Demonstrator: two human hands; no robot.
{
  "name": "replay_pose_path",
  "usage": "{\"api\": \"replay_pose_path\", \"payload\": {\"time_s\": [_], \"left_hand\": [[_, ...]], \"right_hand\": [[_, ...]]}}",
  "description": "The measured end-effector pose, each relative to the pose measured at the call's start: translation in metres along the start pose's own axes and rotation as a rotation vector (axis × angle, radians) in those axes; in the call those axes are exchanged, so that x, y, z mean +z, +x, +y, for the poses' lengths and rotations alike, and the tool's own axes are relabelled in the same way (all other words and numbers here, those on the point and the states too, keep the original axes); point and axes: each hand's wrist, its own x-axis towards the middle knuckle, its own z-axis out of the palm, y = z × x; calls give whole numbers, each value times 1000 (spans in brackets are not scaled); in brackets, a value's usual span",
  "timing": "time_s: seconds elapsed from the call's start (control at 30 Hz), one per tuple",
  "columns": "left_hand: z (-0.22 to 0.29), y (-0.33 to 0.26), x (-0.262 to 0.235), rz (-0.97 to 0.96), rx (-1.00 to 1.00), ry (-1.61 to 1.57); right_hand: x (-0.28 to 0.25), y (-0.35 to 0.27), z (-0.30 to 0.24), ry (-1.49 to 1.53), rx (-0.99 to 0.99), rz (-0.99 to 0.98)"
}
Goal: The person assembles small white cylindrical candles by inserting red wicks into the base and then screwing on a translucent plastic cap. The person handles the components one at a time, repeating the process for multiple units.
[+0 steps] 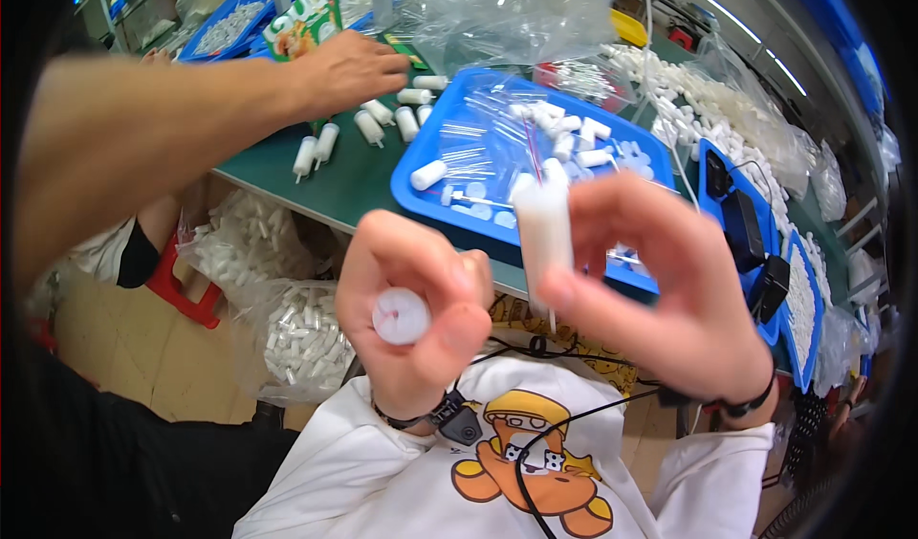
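My left hand [435, 276] is closed around a white plastic cylinder [400, 317], whose round translucent end faces up with a small reddish mark in it. To its right, my right hand [669, 295] grips an upright white plastic tube [543, 238] between thumb and fingers, slightly blurred. A thin pin sticks out of the tube's lower end, and a thin red line shows above its top. Behind both hands lies a blue tray [405, 187] with white cylinders [427, 175], translucent round caps [505, 219] and clear thin tubes [466, 147].
At the left, another person's arm [182, 118] reaches over the green table [277, 190], near several finished-looking white tubes [371, 128]. Bags of white parts [304, 338] stand below. A blue tray with black devices [741, 214] and a heap of white pieces [703, 99] are at right.
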Motion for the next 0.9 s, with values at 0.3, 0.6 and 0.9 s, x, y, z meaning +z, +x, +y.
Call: {"api": "replay_pose_path", "payload": {"time_s": [0.3,0.6,0.9], "left_hand": [[-28,-15,8,-282,-110,0],[-34,-21,7,-361,-181,-130],[-31,-21,13,-307,-232,-84]], "right_hand": [[19,-63,18,111,-143,286],[21,-69,22,28,-249,385],[23,-73,23,73,-189,369]]}}
